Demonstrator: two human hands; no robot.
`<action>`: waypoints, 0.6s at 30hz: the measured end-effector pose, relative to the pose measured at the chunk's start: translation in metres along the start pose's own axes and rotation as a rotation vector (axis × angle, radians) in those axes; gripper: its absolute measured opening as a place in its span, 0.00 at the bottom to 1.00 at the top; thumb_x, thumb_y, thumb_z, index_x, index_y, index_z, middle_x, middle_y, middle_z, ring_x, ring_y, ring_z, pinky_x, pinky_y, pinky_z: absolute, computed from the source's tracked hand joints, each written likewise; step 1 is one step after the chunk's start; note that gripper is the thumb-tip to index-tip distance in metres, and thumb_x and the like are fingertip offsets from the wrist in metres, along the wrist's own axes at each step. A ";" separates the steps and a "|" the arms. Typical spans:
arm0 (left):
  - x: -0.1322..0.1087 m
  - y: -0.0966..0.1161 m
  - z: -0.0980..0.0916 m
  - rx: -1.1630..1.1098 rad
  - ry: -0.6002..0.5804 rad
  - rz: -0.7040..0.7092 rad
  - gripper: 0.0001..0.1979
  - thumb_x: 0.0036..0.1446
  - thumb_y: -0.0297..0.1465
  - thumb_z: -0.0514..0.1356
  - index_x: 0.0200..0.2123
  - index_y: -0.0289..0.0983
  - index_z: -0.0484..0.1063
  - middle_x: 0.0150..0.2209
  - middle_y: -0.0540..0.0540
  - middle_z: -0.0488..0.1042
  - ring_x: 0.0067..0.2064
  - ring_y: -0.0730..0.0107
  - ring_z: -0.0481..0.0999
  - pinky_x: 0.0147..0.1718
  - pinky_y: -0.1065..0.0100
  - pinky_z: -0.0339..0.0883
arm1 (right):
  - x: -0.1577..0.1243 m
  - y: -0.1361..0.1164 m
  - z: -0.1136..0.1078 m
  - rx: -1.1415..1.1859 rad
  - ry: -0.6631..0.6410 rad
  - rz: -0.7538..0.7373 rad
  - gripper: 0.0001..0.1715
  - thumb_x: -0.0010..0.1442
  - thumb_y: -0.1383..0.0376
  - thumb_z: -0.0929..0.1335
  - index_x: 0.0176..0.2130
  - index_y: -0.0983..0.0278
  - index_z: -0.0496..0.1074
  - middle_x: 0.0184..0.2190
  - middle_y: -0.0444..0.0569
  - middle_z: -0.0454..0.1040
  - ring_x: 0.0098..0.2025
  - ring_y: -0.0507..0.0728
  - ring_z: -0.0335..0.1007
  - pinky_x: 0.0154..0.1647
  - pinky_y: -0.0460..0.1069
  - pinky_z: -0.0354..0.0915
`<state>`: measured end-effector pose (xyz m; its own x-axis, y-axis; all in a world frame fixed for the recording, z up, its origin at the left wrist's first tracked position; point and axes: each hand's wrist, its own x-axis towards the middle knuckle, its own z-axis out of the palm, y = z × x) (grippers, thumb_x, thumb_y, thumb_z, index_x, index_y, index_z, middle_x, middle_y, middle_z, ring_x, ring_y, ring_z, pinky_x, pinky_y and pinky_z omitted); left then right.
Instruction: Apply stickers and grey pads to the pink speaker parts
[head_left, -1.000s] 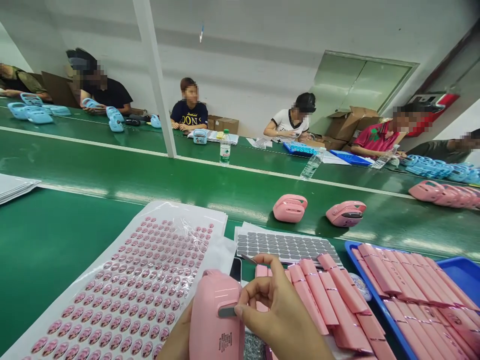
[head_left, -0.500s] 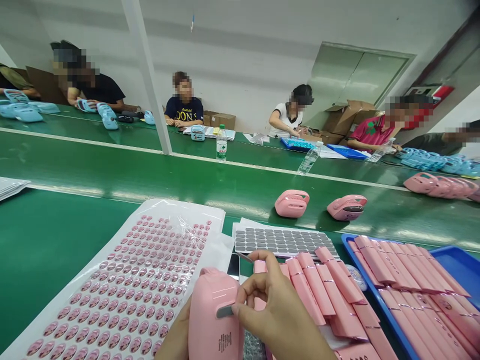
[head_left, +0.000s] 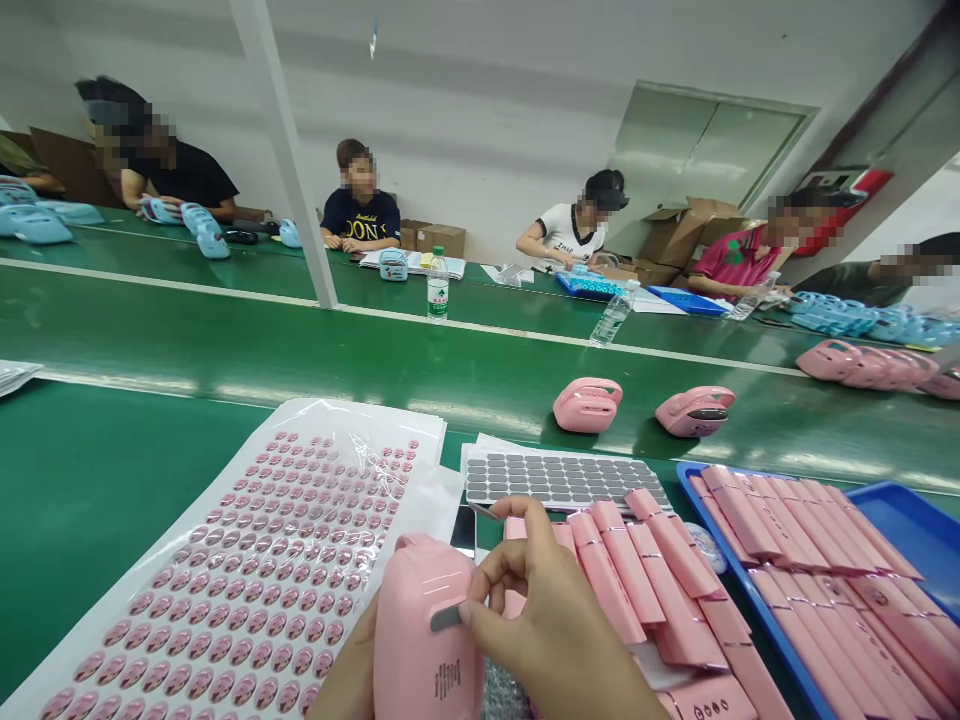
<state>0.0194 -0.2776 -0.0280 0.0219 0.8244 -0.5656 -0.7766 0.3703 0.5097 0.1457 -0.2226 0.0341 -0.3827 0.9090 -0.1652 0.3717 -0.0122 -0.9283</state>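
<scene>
My left hand (head_left: 350, 655) is wrapped around the far side of a pink case (head_left: 416, 600) with rounded edges, its fingers mostly hidden behind it. Small dark print shows low on the case's near face. A grey oblong sticker (head_left: 447, 618) lies against that face, and the thumb of my right hand (head_left: 525, 600) presses on its right end. The other right fingers are curled, with a thin metal tip (head_left: 484, 510) sticking out by the index finger. Left of the case is a sheet of round pink stickers (head_left: 247, 570); behind it lies a sheet of grey stickers (head_left: 559, 478).
Pink panels (head_left: 667, 590) are heaped on the right beside a blue tray (head_left: 911, 525) holding more panels. Two pink cases with handles, one of them here (head_left: 587, 405), stand on the green belt (head_left: 225, 335). Several people sit across it among bottles and blue cases.
The view has shifted slightly. My right thumb stays at the sticker's end and the pink case remains in my left hand. Across the belt, the person in navy has turned their head.
</scene>
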 end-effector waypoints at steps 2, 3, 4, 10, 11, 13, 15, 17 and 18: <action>0.002 -0.001 -0.002 -0.013 -0.028 -0.006 0.15 0.47 0.40 0.63 0.37 0.39 0.71 0.26 0.50 0.70 0.26 0.71 0.68 0.26 0.68 0.63 | -0.001 -0.003 0.000 -0.004 0.003 0.010 0.30 0.43 0.75 0.66 0.47 0.61 0.56 0.21 0.36 0.68 0.24 0.52 0.65 0.26 0.46 0.60; 0.003 -0.001 -0.005 -0.011 -0.037 -0.006 0.14 0.50 0.41 0.62 0.37 0.38 0.70 0.27 0.50 0.70 0.26 0.71 0.68 0.26 0.68 0.64 | -0.001 -0.005 0.000 -0.004 -0.001 0.015 0.30 0.44 0.75 0.66 0.46 0.60 0.56 0.20 0.35 0.67 0.24 0.52 0.65 0.26 0.46 0.60; 0.004 -0.002 -0.008 -0.004 -0.043 -0.007 0.14 0.53 0.41 0.60 0.38 0.37 0.70 0.27 0.50 0.70 0.26 0.72 0.68 0.27 0.68 0.64 | 0.000 -0.006 0.000 -0.005 -0.002 0.019 0.29 0.44 0.75 0.66 0.46 0.60 0.57 0.21 0.35 0.66 0.25 0.52 0.64 0.27 0.46 0.60; 0.012 -0.002 -0.027 0.044 -0.032 0.034 0.13 0.58 0.39 0.55 0.34 0.33 0.69 0.30 0.49 0.71 0.28 0.74 0.69 0.28 0.68 0.66 | 0.010 0.007 0.001 0.227 0.086 -0.012 0.24 0.48 0.64 0.71 0.45 0.58 0.63 0.37 0.44 0.67 0.38 0.55 0.66 0.39 0.49 0.63; 0.013 -0.003 -0.027 0.043 -0.039 0.047 0.13 0.58 0.39 0.55 0.33 0.33 0.69 0.29 0.49 0.70 0.28 0.74 0.69 0.29 0.68 0.66 | 0.012 0.011 0.001 0.297 0.110 -0.042 0.19 0.50 0.62 0.70 0.42 0.59 0.65 0.37 0.45 0.68 0.39 0.55 0.66 0.40 0.49 0.64; 0.013 -0.005 -0.027 0.034 -0.059 0.061 0.15 0.58 0.40 0.55 0.29 0.33 0.68 0.26 0.51 0.68 0.26 0.74 0.68 0.28 0.68 0.66 | 0.012 0.016 0.001 0.387 0.144 -0.101 0.10 0.54 0.58 0.68 0.36 0.60 0.68 0.32 0.45 0.70 0.37 0.55 0.67 0.40 0.49 0.64; 0.012 -0.008 -0.029 0.019 -0.064 0.079 0.16 0.58 0.40 0.54 0.27 0.34 0.67 0.23 0.52 0.66 0.25 0.75 0.67 0.27 0.68 0.65 | 0.009 0.019 0.000 0.406 0.125 -0.109 0.11 0.52 0.57 0.70 0.29 0.62 0.71 0.26 0.45 0.71 0.32 0.54 0.67 0.36 0.47 0.64; 0.011 -0.012 -0.032 -0.002 -0.041 0.112 0.14 0.58 0.39 0.55 0.29 0.33 0.68 0.24 0.52 0.67 0.26 0.74 0.68 0.27 0.68 0.66 | 0.004 0.021 0.000 0.409 0.073 -0.055 0.12 0.47 0.56 0.73 0.28 0.62 0.74 0.24 0.45 0.71 0.28 0.53 0.67 0.31 0.47 0.64; 0.011 -0.013 -0.034 -0.015 -0.022 0.131 0.12 0.58 0.38 0.56 0.31 0.34 0.69 0.27 0.50 0.69 0.27 0.74 0.69 0.28 0.68 0.66 | 0.001 0.022 0.000 0.419 0.045 -0.024 0.14 0.45 0.55 0.74 0.29 0.63 0.75 0.24 0.45 0.71 0.26 0.53 0.67 0.30 0.47 0.64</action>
<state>0.0080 -0.2882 -0.0629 -0.0665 0.8748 -0.4799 -0.7829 0.2524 0.5687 0.1534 -0.2224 0.0130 -0.3458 0.9284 -0.1359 -0.0167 -0.1509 -0.9884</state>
